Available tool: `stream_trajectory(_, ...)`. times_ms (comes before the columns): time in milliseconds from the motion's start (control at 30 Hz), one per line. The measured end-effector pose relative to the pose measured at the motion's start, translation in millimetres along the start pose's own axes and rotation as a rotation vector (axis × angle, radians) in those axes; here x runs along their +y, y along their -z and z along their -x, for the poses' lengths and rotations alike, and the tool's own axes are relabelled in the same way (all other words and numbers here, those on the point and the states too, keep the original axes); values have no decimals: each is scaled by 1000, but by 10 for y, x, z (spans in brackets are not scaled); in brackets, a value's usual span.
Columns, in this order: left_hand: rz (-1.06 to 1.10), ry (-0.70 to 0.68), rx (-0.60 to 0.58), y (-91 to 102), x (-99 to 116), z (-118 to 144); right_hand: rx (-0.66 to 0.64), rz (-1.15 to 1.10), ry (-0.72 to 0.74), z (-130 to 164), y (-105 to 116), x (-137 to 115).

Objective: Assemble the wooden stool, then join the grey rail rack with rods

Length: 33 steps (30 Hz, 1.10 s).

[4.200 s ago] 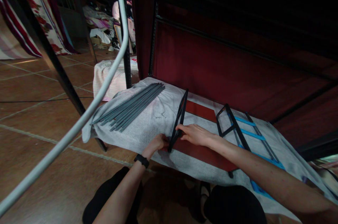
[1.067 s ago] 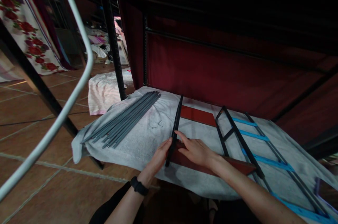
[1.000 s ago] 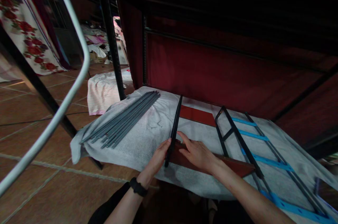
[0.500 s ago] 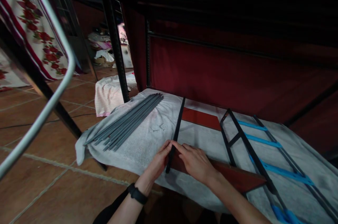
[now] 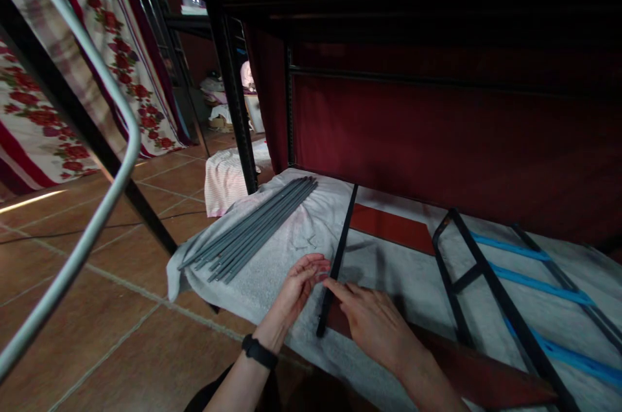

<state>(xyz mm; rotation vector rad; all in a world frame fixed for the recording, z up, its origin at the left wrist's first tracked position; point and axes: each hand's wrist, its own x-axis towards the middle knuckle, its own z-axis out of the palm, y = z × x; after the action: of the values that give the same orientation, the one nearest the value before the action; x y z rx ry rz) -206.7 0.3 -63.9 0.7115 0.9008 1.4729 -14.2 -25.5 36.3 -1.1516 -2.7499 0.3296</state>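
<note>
My left hand [image 5: 302, 284] is beside the left end of a black metal bar [image 5: 343, 234], palm turned up and fingers curled in. Whatever its fingertips may hold is too small to make out. From the other side my right hand [image 5: 376, 324] reaches across the bar, fingers stretched, its index fingertip close to the left fingers. Its thumb is hidden. Red-brown boards, one at the back [image 5: 391, 228] and one in front [image 5: 479, 363], run from this bar toward a black frame [image 5: 486, 289]. Several small metal pieces [image 5: 305, 245] lie on the grey blanket [image 5: 272, 292].
A bundle of grey rods [image 5: 257, 224] lies on the blanket at left. Blue-runged frame parts [image 5: 539, 286] are at right. A dark bunk post [image 5: 238, 101] and a curved grey rail [image 5: 121, 172] stand at left. A maroon cloth [image 5: 437, 133] hangs behind.
My view has swung left, so things sit farther right. The left hand has turned more palm up and come slightly away from the bar; the right hand stays over it.
</note>
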Motion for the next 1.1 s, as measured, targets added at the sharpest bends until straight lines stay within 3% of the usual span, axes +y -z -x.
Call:
stream_trajectory(100,-442,-196,354,229,25,-299,-28,16,-1,-21,27,9)
stream_trajectory(167,-771,-234,481,367,58,-506,-43,31,0,-25,44,13)
stream_trajectory(267,-1045,-188,449,506,94,-758,-48,28,9,-24,78,12)
stream_trajectory(500,-1156,-162,340,632,-3,-908,-90,-55,-18,-49,76,77)
stream_trajectory(633,-1068,-246,301,589,10,-888,-115,-91,-29,-65,37,135)
stream_trajectory(767,-917,-271,295,439,221,-775,-140,-159,16,-89,49,179)
stream_trajectory(833,-835,-242,228,349,386,-638,-144,-188,42,-101,63,197)
stream_trajectory(967,-521,58,-288,245,684,-285,-158,-235,51,-96,43,241)
stream_trajectory(1033,-476,138,-381,242,754,-156,-154,-253,54,-75,8,270)
stream_trajectory(1100,-457,148,-396,247,762,-89,-149,-262,62,-49,-23,291)
